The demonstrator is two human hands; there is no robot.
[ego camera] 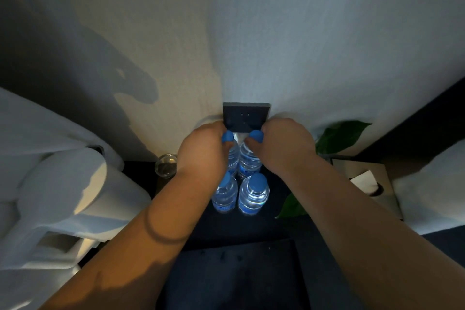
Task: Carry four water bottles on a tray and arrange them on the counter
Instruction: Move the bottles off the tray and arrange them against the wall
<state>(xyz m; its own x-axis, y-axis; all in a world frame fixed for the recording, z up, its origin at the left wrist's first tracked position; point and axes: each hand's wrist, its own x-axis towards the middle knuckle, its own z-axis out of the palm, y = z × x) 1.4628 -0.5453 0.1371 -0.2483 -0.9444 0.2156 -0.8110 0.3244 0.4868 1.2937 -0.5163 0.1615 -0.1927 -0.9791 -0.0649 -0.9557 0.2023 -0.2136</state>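
Four water bottles stood upright in a two-by-two block on the dark counter (251,229), close against the wall. At far left, white towels (63,184) were stacked beside it, and a glass (166,165) stood just left of the block. The left hand (201,151) was closed around the neck of the far-left bottle (232,156), fingers wrapped below its blue cap. The near-left bottle (224,195) stood free, partly covered by the left wrist. The near-right bottle (254,195) likewise stood untouched. The right hand (284,148) gripped the far-right bottle (249,161) at its neck in the same manner. Each hand sat directly above its own bottle, long axes vertical, so the coming move appeared to turn on a straight lift or small shift along the wall; neither hand was nearer than the other. A dark socket plate (246,116) sat on the wall behind the caps. Green leaves (339,136) and a tissue box (364,178) lay to the right. A dark flat panel at the near edge might have been the tray (239,272); this could not be confirmed in the dim light. Bottle bases in the far row were hidden.
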